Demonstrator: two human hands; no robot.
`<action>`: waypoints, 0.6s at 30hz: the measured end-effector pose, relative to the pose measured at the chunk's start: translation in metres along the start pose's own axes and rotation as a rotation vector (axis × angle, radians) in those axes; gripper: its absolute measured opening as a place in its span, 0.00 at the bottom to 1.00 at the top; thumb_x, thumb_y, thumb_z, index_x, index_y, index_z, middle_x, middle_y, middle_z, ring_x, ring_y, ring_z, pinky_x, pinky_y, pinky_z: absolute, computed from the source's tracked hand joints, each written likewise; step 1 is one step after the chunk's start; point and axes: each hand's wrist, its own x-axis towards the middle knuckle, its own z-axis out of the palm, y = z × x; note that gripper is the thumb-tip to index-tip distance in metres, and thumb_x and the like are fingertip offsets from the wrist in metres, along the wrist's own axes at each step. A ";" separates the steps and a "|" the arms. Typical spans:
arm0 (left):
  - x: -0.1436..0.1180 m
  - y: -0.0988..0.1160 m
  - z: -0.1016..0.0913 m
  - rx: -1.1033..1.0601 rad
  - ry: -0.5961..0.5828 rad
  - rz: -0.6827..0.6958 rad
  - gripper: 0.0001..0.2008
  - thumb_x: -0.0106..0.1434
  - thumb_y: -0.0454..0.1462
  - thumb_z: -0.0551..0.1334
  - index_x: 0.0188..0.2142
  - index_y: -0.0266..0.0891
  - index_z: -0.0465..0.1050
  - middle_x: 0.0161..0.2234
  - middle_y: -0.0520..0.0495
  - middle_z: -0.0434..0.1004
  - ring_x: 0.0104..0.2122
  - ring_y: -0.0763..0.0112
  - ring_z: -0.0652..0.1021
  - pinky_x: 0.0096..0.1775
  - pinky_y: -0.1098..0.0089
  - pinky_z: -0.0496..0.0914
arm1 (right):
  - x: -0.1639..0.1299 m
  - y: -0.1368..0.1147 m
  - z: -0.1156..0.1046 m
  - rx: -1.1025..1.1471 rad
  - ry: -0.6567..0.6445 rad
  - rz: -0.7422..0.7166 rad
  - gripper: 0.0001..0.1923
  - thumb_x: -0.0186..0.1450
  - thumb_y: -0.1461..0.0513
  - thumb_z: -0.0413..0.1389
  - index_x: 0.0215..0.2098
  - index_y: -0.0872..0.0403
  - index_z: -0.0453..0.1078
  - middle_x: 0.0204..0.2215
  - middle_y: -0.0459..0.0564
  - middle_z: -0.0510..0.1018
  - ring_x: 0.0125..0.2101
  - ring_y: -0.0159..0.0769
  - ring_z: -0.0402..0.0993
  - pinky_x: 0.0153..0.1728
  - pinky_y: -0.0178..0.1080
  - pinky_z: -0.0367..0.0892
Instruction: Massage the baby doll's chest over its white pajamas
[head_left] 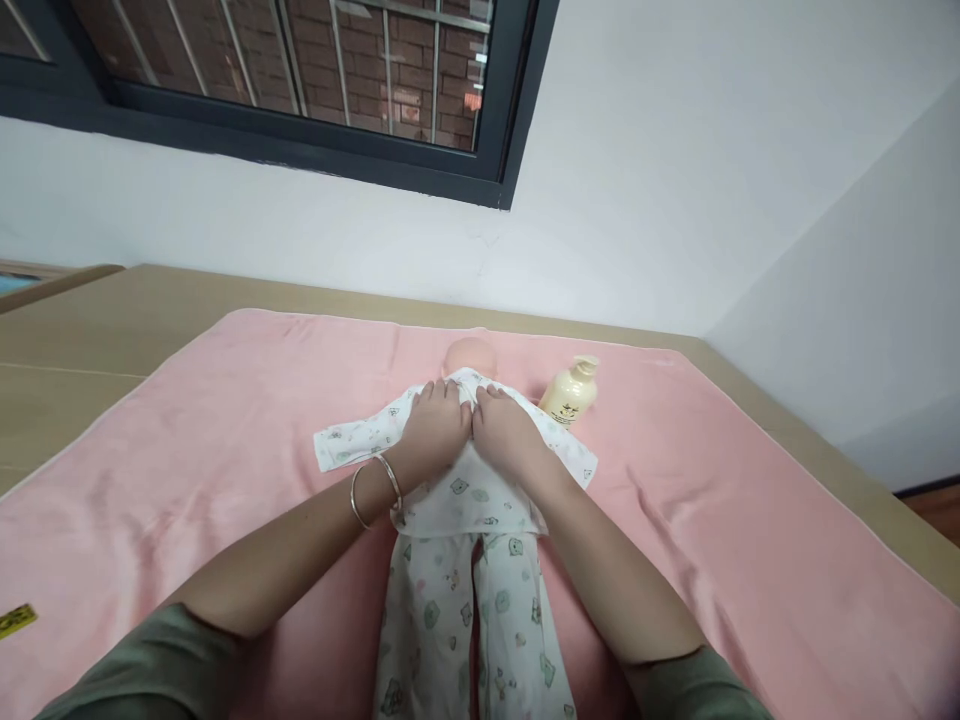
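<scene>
Doll lies on pink sheet, left hand and right hand flat on its upper body, unclenched, no grasp visible; step looks like pressing or smoothing, next move calls for even pressure.

Doll and clothes centred on the blanket, bottle to the right.
The doll's head lies at the far end, the shirt nearer, its hem over the top of the trousers; left fingers and right fingers rest side by side on the shirt's upper part, a small label lies at the near left, and the wall and window stand behind.
</scene>
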 end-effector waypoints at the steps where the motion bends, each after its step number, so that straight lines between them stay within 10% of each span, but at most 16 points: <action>1: -0.004 0.005 0.001 0.019 0.005 0.006 0.21 0.73 0.36 0.47 0.56 0.24 0.68 0.54 0.25 0.74 0.58 0.47 0.71 0.58 0.50 0.65 | 0.004 0.007 0.000 0.044 0.017 0.037 0.22 0.73 0.66 0.42 0.59 0.66 0.69 0.60 0.68 0.73 0.62 0.50 0.66 0.62 0.45 0.59; 7: -0.017 0.024 0.004 0.063 0.022 0.060 0.24 0.71 0.33 0.48 0.62 0.20 0.63 0.60 0.21 0.69 0.63 0.42 0.67 0.59 0.47 0.63 | 0.020 0.033 0.003 0.209 0.041 0.173 0.21 0.74 0.59 0.41 0.54 0.60 0.71 0.56 0.62 0.77 0.55 0.45 0.72 0.56 0.41 0.62; 18: 0.014 -0.011 -0.007 -0.092 -0.085 -0.007 0.18 0.73 0.39 0.50 0.52 0.32 0.72 0.51 0.31 0.77 0.53 0.52 0.76 0.55 0.54 0.69 | 0.006 0.005 0.002 0.035 -0.038 0.112 0.28 0.75 0.60 0.39 0.68 0.66 0.59 0.68 0.67 0.63 0.68 0.51 0.58 0.65 0.46 0.53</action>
